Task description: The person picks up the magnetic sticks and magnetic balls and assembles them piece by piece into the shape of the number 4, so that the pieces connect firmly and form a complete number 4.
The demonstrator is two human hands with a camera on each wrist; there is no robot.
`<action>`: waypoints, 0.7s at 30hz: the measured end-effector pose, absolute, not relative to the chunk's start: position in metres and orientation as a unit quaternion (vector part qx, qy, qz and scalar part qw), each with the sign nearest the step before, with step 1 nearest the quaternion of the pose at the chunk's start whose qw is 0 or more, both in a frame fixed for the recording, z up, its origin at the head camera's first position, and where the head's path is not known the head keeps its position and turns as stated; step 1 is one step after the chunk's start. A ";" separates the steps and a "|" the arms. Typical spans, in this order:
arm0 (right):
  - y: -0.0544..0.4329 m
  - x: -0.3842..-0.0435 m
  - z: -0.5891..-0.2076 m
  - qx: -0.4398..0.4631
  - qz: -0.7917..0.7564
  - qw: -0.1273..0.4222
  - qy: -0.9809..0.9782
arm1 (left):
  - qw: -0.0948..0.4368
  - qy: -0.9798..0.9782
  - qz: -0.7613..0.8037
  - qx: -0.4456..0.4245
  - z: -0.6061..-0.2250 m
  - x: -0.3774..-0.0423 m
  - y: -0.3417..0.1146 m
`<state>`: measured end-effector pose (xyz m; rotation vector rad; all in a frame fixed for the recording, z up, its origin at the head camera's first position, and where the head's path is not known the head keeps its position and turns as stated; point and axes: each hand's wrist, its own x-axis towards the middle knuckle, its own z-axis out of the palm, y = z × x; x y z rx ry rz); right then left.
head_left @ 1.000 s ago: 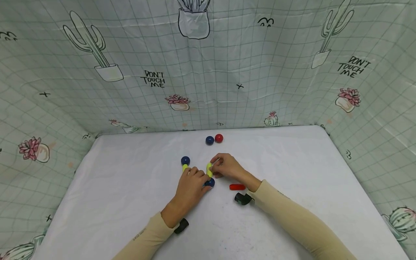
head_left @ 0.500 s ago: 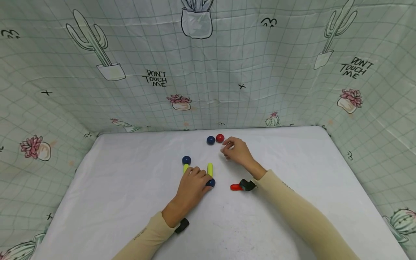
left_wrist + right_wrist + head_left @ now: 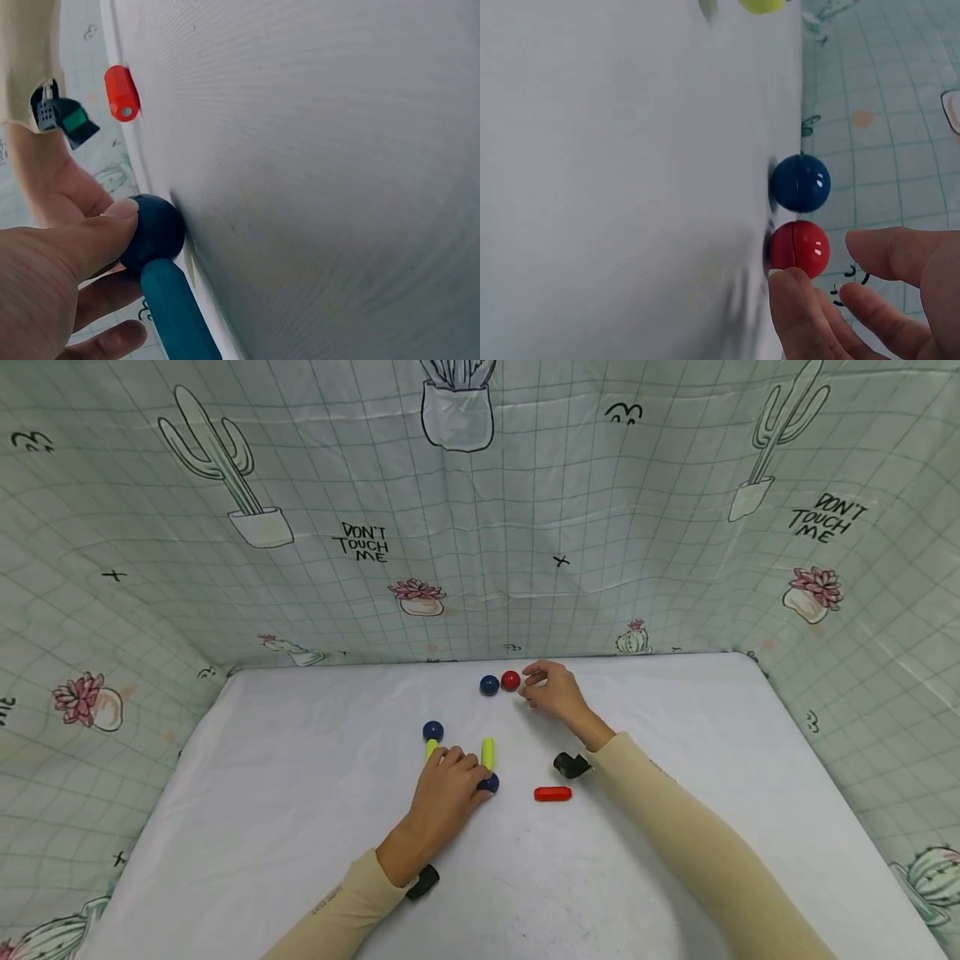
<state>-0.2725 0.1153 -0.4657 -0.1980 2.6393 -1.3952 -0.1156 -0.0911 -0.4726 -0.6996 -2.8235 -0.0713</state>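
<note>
Right hand (image 3: 557, 689): released, holding nothing; poised just right of the glossy red plastic-looking ball (image 3: 511, 681), with thumb and fingers parted; cannot tell whether touching it.
Red ball: sits close to the far edge of the white cloth-covered tabletop (image 3: 262, 777), roughly midway between the far corners, just beside the glossy far dark-blue ball (image 3: 489, 685); not yet picked up.
Left hand (image 3: 444, 785): grasping; pinches the glossy near dark-blue ball (image 3: 490, 782), with the thumb laid against it, well in from the tabletop's side edges.
Straight teal rod (image 3: 178, 311): meets the near dark-blue ball; visible only in the left wrist view, with one end cut off.
Right bright-yellow rod (image 3: 488, 753): runs from the near dark-blue ball towards the far edge, bare at the far end.
Left bright-yellow rod (image 3: 431, 749): partly hidden by the left hand; topped at the far end by the left dark-blue ball (image 3: 432, 731).
Short red rod (image 3: 552, 794): lies loose to the right, roughly parallel to the far edge.
Just changed: away from the right bright-yellow rod and over to the red ball with the right hand; unmoved with the left.
Meaning for the work: probably leaves the joined pieces steadied by the left hand alone, and brings the red ball within reach.
</note>
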 end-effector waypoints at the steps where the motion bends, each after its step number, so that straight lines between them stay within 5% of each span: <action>1: 0.116 -0.274 -0.465 -0.066 -0.464 0.079 0.880 | 0.115 -0.964 -0.022 -0.238 -0.472 -0.116 -0.091; 21: 0.103 -0.295 -0.469 -0.095 -0.407 0.127 0.900 | 0.111 -0.967 -0.041 -0.226 -0.475 -0.116 -0.090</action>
